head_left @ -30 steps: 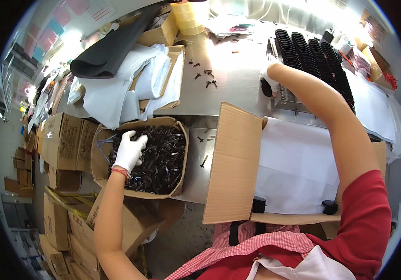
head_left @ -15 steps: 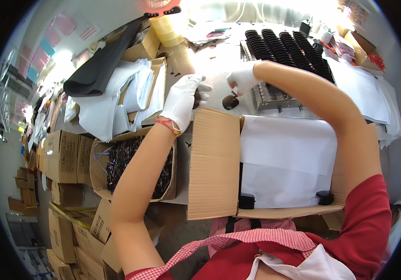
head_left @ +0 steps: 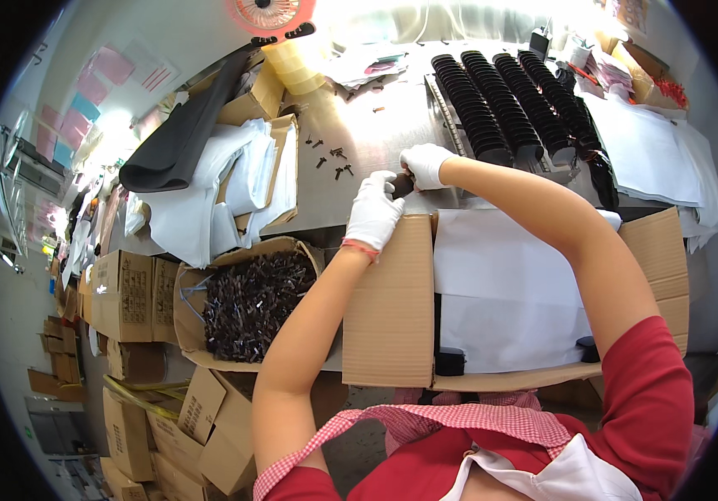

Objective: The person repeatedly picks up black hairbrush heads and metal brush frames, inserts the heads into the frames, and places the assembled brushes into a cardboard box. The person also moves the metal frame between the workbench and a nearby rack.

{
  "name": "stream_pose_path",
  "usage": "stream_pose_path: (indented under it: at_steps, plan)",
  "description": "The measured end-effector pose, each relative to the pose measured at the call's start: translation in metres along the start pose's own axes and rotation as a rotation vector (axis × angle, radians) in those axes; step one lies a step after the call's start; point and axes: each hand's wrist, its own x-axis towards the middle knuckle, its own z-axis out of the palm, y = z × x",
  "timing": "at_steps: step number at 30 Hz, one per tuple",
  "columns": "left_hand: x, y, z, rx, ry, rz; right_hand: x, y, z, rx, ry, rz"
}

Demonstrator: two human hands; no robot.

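Note:
Both my hands wear white gloves and meet above the metal table. My left hand [head_left: 374,210] is closed with its fingers around a small dark rounded piece [head_left: 402,185]. Against that piece's upper edge, my right hand [head_left: 426,165] is closed too, its fingertips pinched together; whatever they grip is hidden. Just right of the hands stands a metal rack [head_left: 451,125] carrying rows of black rounded pieces [head_left: 474,108]. Several small dark screw-like parts [head_left: 338,154] lie loose on the tabletop to the left.
An opened cardboard carton [head_left: 388,309] lined with white sheets [head_left: 509,292] sits in front of me. Left of it, a box holds many small dark parts [head_left: 255,305]. White sheets and a black roll [head_left: 159,171] lie farther left; a tape stack [head_left: 292,67] stands behind.
My hands have come together; the dark piece that hung apart near my right hand is now between both. The left hand moved right and nearer. The whole view has shifted slightly.

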Motion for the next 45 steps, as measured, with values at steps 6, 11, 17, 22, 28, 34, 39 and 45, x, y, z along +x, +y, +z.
stream_pose_path:
  at_steps: [6,11,17,22,28,34,39,45]
  plan:
    - [0.032,-0.01,0.011,0.324,-0.106,0.045,0.003,0.0,-0.002,0.071,-0.032,-0.018]
    - [0.037,-0.028,0.015,0.113,-0.178,0.154,-0.022,-0.021,0.011,-0.068,0.301,-0.23]
    - [0.03,-0.044,0.02,-0.05,0.023,0.136,-0.025,-0.024,-0.013,0.378,0.252,-0.243]
    - [0.02,0.002,-0.054,-0.264,-0.018,0.124,-0.036,-0.061,-0.061,0.504,0.451,-0.296]
    - [-0.03,0.055,-0.133,-1.198,-0.256,-0.36,-0.043,-0.127,-0.092,0.149,1.105,-0.716]
    - [-0.103,0.088,-0.115,-0.41,-0.753,-0.299,-0.044,-0.177,-0.069,0.459,0.565,-0.534]
    - [-0.137,0.099,-0.028,0.184,-1.031,0.386,-0.105,-0.14,-0.075,0.421,0.336,-0.414]
    - [-0.175,0.08,0.065,0.569,-1.196,0.364,-0.22,-0.039,-0.052,0.647,0.147,-0.335]
